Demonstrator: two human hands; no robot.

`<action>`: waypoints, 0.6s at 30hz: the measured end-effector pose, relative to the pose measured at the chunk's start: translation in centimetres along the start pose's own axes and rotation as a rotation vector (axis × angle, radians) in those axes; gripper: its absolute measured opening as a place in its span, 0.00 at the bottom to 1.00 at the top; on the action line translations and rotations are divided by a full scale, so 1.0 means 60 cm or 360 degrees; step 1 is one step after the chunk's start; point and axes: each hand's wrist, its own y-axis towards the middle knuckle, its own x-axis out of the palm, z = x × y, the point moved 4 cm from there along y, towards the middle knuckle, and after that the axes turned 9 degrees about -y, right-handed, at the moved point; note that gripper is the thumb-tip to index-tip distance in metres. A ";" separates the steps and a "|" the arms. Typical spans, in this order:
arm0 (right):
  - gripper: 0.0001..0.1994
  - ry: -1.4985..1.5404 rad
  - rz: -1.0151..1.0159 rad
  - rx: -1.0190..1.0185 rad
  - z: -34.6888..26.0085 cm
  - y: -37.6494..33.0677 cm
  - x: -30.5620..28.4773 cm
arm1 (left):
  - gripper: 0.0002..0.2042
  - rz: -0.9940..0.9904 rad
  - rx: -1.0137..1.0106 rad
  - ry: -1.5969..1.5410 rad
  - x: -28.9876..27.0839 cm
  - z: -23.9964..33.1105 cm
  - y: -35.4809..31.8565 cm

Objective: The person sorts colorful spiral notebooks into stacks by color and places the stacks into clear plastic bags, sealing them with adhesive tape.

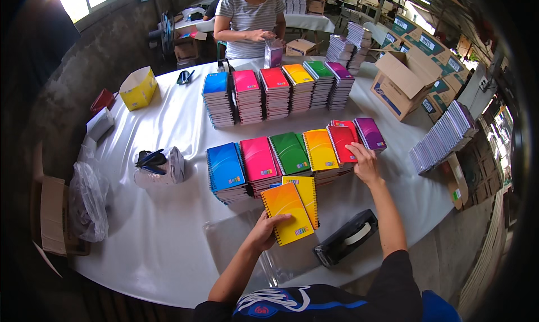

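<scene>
My left hand [264,230] grips the near corner of an orange spiral notebook [287,212] lying on a clear plastic sheet, on top of a yellow notebook [307,193] and a blue one under them. My right hand [364,162] reaches forward and rests its fingers on the red notebook stack [341,142]. That stack belongs to a near row of stacks: blue [224,167], pink [258,158], green [289,152], yellow [320,149], red and purple [369,132]. A second, taller row of coloured stacks [275,91] stands farther back.
A black tape dispenser [347,236] lies near my right forearm on the white round table [163,249]. A white roll with blue pens [160,166], a yellow box [137,87], open cardboard boxes [404,80] and leaning notebook piles [443,139] surround it. Another person [250,18] works at the far side.
</scene>
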 end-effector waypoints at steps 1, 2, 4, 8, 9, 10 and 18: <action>0.26 -0.0001 0.0013 0.0013 0.010 -0.004 0.009 | 0.18 -0.0002 -0.0013 0.0011 0.003 -0.002 0.002; 0.26 -0.0001 0.0026 0.0024 0.020 -0.006 0.018 | 0.18 -0.0002 -0.0026 0.0021 0.006 -0.003 0.003; 0.25 0.0083 0.0054 0.0069 0.033 -0.003 0.024 | 0.19 -0.0018 -0.0011 0.0024 0.002 -0.005 0.005; 0.18 0.0640 -0.0040 0.0424 0.077 -0.003 0.023 | 0.18 -0.0008 0.0043 0.0038 -0.003 -0.005 0.010; 0.16 0.0843 -0.0102 0.0566 0.093 -0.002 0.021 | 0.19 0.0015 0.0059 0.0020 -0.004 -0.005 0.012; 0.14 0.0855 -0.0093 0.0599 0.107 0.000 0.012 | 0.19 0.0033 0.0066 0.0004 -0.004 -0.004 0.013; 0.11 0.0445 0.0745 0.0507 -0.012 0.047 -0.156 | 0.23 0.0041 0.0111 -0.0110 -0.008 -0.002 0.024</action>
